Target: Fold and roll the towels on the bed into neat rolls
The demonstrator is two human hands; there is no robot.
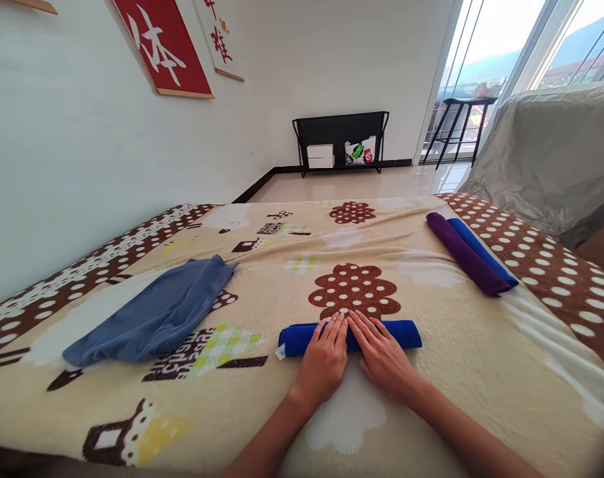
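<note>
A bright blue towel [400,334], rolled into a tight tube, lies crosswise on the patterned blanket [262,279]. A small white tag sticks out at its left end. My left hand [326,357] rests palm down on the roll, left of its middle, with fingers stretched out. Beside it my right hand [383,355] lies on the same roll, fingers also extended, and the fingertips of both hands almost meet. Neither hand is wrapped around the towel. The palms hide the roll's central part.
To the left a grey-blue cloth [157,312] is spread loosely with creases. At the right, a purple roll [466,252] lies alongside another blue roll [484,252]. Beyond the bed stand a black rack [342,129], a covered piece of furniture [555,153] and a stool [461,123].
</note>
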